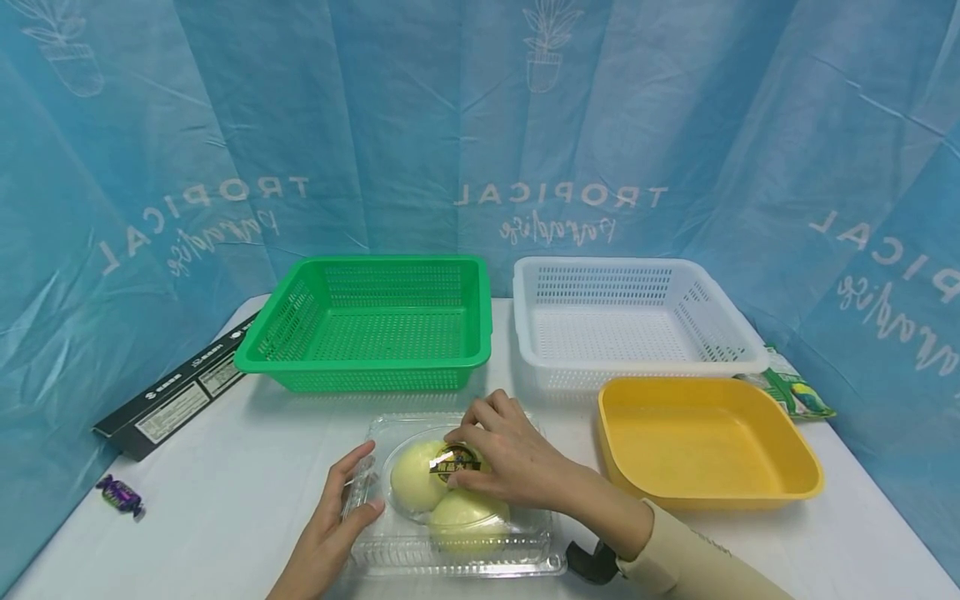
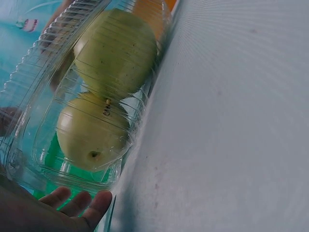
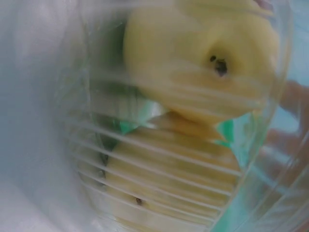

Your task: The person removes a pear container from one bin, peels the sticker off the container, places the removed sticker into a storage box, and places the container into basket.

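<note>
The left hand (image 1: 333,510), spread loosely, should steady the clear plastic box (image 1: 397,548) of round pale-green fruits (image 1: 468,521), at six o'clock on the white table (image 1: 240,500), while the right hand (image 1: 513,454), pinching or not I cannot tell, should treat its round dark label (image 1: 456,464) gently.

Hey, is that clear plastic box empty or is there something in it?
Not empty. The clear plastic box holds at least two pale yellow-green fruits, visible through the plastic in all three views.
</note>
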`<state>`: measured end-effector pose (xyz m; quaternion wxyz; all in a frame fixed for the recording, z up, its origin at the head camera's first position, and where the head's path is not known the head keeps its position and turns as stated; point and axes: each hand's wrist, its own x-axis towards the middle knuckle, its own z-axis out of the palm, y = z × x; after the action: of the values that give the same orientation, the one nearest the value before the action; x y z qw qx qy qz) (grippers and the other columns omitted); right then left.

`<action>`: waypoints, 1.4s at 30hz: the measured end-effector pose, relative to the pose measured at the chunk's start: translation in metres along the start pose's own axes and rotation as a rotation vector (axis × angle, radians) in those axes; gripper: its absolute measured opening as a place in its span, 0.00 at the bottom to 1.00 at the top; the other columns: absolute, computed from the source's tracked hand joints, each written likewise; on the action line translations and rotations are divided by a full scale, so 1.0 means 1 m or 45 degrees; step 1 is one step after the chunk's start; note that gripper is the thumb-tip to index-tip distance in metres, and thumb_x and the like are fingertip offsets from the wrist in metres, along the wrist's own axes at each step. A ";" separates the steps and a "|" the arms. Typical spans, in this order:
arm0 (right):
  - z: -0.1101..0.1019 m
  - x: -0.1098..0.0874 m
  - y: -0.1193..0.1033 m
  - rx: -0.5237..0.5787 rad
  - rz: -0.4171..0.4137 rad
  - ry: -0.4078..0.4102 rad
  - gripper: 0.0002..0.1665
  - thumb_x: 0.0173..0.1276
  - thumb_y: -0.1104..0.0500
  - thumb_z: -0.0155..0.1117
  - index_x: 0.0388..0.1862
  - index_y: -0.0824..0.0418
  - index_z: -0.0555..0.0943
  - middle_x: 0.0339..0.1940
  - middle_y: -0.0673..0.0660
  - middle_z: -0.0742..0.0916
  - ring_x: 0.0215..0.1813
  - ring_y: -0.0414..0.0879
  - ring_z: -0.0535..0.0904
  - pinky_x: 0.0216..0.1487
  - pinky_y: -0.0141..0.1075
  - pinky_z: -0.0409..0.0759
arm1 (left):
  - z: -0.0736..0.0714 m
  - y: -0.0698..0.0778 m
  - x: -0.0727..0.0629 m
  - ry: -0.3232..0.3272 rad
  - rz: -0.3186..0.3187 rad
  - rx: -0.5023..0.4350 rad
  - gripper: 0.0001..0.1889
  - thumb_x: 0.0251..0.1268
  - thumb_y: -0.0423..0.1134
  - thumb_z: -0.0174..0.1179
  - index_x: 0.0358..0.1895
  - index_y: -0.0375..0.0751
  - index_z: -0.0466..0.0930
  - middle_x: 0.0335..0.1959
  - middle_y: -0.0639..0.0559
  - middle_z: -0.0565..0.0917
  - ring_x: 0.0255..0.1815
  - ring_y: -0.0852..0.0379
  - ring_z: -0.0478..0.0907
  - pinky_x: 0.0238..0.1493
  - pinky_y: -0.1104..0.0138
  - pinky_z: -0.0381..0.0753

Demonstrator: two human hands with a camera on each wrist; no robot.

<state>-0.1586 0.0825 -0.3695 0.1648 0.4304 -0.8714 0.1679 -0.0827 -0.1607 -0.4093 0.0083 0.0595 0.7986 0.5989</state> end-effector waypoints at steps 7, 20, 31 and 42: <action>0.000 0.000 0.000 0.030 0.014 -0.009 0.24 0.54 0.39 0.68 0.47 0.50 0.81 0.38 0.44 0.75 0.43 0.40 0.61 0.46 0.32 0.63 | 0.000 0.000 0.000 0.001 0.013 0.007 0.30 0.68 0.38 0.50 0.71 0.52 0.51 0.74 0.41 0.49 0.74 0.33 0.40 0.61 0.27 0.43; -0.002 0.000 0.000 0.033 -0.022 -0.012 0.24 0.54 0.41 0.69 0.46 0.49 0.77 0.37 0.43 0.77 0.43 0.39 0.62 0.47 0.31 0.63 | -0.001 0.000 -0.001 0.002 0.009 0.019 0.31 0.68 0.38 0.50 0.71 0.52 0.50 0.74 0.41 0.49 0.73 0.36 0.43 0.61 0.29 0.45; -0.004 0.003 -0.002 0.051 0.069 -0.070 0.26 0.54 0.41 0.69 0.49 0.51 0.80 0.32 0.42 0.78 0.41 0.38 0.63 0.45 0.31 0.62 | -0.001 0.001 0.000 0.004 0.010 0.023 0.31 0.68 0.38 0.50 0.71 0.53 0.50 0.74 0.42 0.49 0.73 0.38 0.44 0.62 0.30 0.47; -0.002 0.001 -0.001 0.065 0.063 -0.088 0.19 0.55 0.41 0.68 0.40 0.50 0.83 0.27 0.41 0.74 0.39 0.37 0.60 0.44 0.30 0.59 | 0.000 0.003 0.000 -0.011 -0.017 0.002 0.31 0.68 0.38 0.50 0.71 0.53 0.50 0.74 0.41 0.48 0.74 0.37 0.41 0.62 0.29 0.44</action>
<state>-0.1583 0.0825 -0.3668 0.1193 0.4184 -0.8824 0.1793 -0.0824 -0.1602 -0.4067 0.0158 0.0566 0.7994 0.5980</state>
